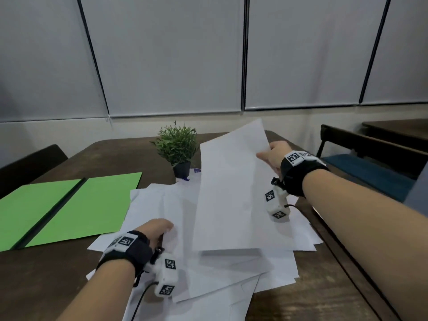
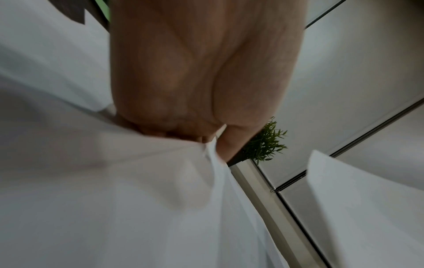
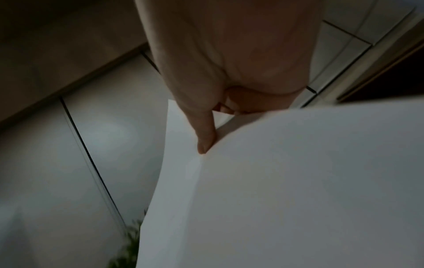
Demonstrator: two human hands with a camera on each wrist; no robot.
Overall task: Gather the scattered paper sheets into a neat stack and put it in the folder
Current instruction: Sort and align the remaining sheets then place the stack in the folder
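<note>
Several white paper sheets (image 1: 231, 269) lie fanned out over the middle of the dark wooden table (image 1: 46, 279). My right hand (image 1: 269, 155) pinches the far right edge of one or more sheets (image 1: 231, 193) and holds them tilted up above the pile. In the right wrist view the thumb presses on that lifted paper (image 3: 298, 181). My left hand (image 1: 159, 228) rests on the pile's left part, its fingers curled into a bunched sheet (image 2: 149, 172). An open green folder (image 1: 69, 209) lies flat to the left of the pile.
A small potted plant (image 1: 177, 148) stands at the back of the table, just behind the papers. A dark chair (image 1: 30, 165) is at the far left, and a bench with a blue cushion (image 1: 370, 172) is at the right. Window blinds fill the wall behind.
</note>
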